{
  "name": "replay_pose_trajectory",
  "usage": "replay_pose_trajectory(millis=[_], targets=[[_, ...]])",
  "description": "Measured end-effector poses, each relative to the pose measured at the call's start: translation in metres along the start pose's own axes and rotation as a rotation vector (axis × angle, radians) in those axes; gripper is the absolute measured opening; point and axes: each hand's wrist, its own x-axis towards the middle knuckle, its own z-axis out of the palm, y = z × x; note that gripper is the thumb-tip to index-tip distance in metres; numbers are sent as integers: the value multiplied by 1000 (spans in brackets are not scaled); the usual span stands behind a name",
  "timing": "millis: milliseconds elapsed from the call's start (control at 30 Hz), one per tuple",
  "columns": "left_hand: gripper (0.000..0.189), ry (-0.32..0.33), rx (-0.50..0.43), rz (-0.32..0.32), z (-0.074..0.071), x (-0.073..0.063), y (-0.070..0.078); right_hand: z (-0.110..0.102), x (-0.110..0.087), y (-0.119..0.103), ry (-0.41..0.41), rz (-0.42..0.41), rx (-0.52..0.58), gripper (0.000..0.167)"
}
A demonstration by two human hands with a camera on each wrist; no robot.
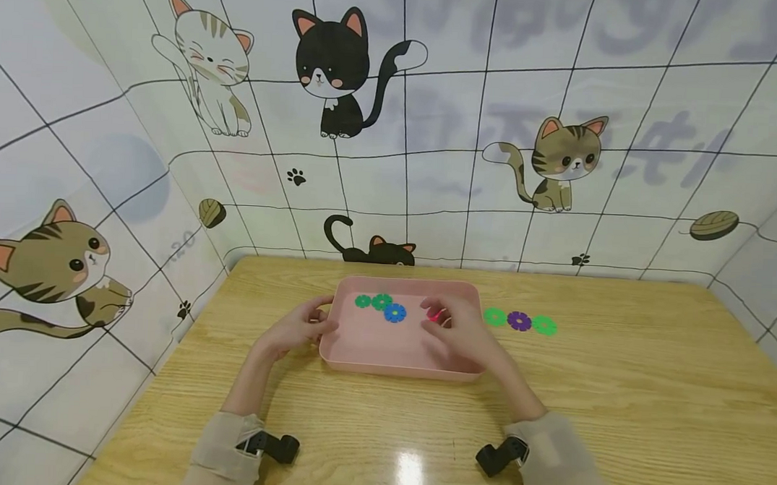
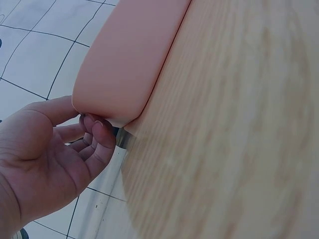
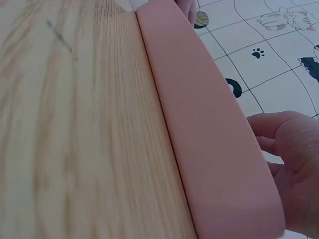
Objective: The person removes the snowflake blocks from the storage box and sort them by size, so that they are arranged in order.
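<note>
A shallow pink tray (image 1: 397, 349) lies on the table. My left hand (image 1: 300, 327) grips its left end, thumb at the rim and fingers curled against the outer wall; the left wrist view shows this hand (image 2: 55, 154) at the tray's corner. Over the tray's right half, my right hand (image 1: 459, 329) pinches a small pink disc (image 1: 434, 316) with curled fingers, which partly hide it. Two green notched discs (image 1: 381, 301) and a blue notched disc (image 1: 395, 313) lie in the tray, touching or overlapping. In the right wrist view, the tray wall covers the right fingertips.
Right of the tray, a row on the wooden table (image 1: 650, 355) holds a light green disc (image 1: 495, 316), a purple disc (image 1: 519, 321) and another light green disc (image 1: 544, 325). Behind the table stands a wall covering (image 1: 443, 187) printed with cartoon cats.
</note>
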Motion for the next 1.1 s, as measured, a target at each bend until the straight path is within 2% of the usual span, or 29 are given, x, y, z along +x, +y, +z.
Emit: replay_pose_trajectory(millis=[100,333,533,833,1000,1100], targets=[[65,1,3,-1,0,-1,0,9,4,-1,25,19,0,31],[65,4,0,-9,0,0,-3,28,13,-2,12,78,24,32],[66,7,-6,-11,0,0,-4,39,23,-4,-3,113,27,43],[64,7,-10,-22,-1,-1,-4,49,40,-4,-70,110,-53,58],[64,10,-10,-16,0,-1,-2,54,44,-5,-47,77,-113,56],[64,14,-5,-14,0,-1,0,55,45,-5,-27,84,-116,54]])
